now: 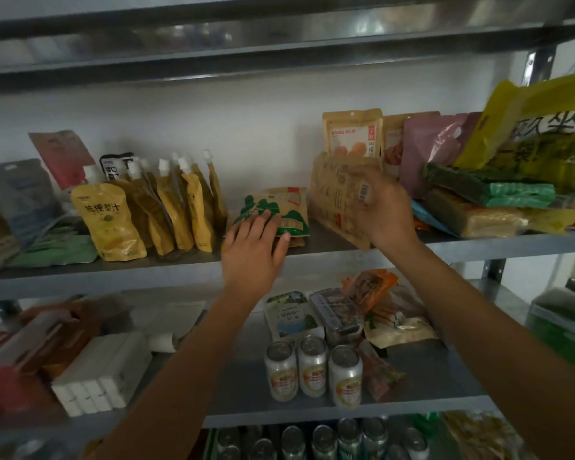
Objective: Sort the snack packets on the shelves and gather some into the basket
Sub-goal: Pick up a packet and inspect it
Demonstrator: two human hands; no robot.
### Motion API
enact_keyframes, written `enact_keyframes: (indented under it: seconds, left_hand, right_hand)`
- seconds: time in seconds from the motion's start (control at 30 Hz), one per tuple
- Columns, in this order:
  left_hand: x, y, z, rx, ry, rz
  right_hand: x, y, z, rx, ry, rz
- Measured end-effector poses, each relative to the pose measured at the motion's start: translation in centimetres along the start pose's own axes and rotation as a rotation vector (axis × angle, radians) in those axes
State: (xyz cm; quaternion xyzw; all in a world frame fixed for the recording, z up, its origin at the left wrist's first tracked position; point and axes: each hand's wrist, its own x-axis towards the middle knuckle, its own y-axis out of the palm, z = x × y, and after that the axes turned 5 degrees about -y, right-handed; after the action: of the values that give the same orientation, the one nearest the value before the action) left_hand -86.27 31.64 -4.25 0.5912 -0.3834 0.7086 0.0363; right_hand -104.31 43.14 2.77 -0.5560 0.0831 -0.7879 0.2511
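While the left hand [253,247] lays straight, spread fingers flat on the crinkly tan-and-green paper snack packet [279,207] lying near the front edge of the grey metal middle shelf [329,260], probably to steady it, the right hand [384,210] curls its fingers round the stiff brown kraft-paper pouch [332,194]. It holds this upright just beside the packet, seemingly to stand it before the upright tan pouches [352,134] at the back edge. No basket shows.

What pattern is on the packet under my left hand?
The packet shows green mountain shapes on tan paper, clearest in the head view.
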Motion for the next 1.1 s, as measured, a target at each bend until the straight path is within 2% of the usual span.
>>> enact_keyframes:
  seconds: [0.17, 0.37, 0.47, 0.57, 0.63, 0.73, 0.8, 0.87, 0.97, 1.1]
  left_hand:
    - [0.1, -0.3, -0.1, -0.012, -0.009, 0.019]
    - [0.1, -0.4, -0.1, -0.02, -0.009, 0.099]
    - [0.5, -1.4, -0.4, -0.113, -0.041, 0.205]
    - [0.7, -2.9, -1.9, -0.296, -0.114, 0.139]
    - [1.2, -4.6, -3.9, -0.688, -0.263, 0.186]
    - [2.6, -7.0, -6.3, -1.449, -0.749, 0.363]
    - [2.8, -7.7, -6.8, -1.685, -0.901, 0.408]
    - [2.5, -7.9, -6.9, -1.713, -0.916, 0.42]
    - [1.7, -7.9, -6.9, -1.631, -0.902, 0.455]
    - [0.6, -9.0, -7.4, -1.485, -0.784, 0.498]
  right_hand:
    - [1.0, -0.4, 0.2, 0.339, 0.07, -0.11]
    - [0.0, -1.2, 1.3, 0.427, 0.058, -0.402]
    - [-0.9, -1.3, 1.7, 0.536, 0.107, -0.479]
    - [-2.5, -1.2, 2.9, 0.736, 0.223, -0.485]
    - [-3.9, -0.8, 3.5, 0.874, 0.294, -0.469]
    - [-6.0, -0.1, 3.9, 1.093, 0.333, -0.411]
    - [-7.5, -0.1, 4.1, 1.215, 0.39, -0.367]
    - [-8.8, -0.4, 3.9, 1.24, 0.452, -0.318]
    - [-10.3, -1.4, 2.5, 1.222, 0.552, -0.215]
    - [-11.7, -3.7, 0.4, 1.168, 0.602, 0.115]
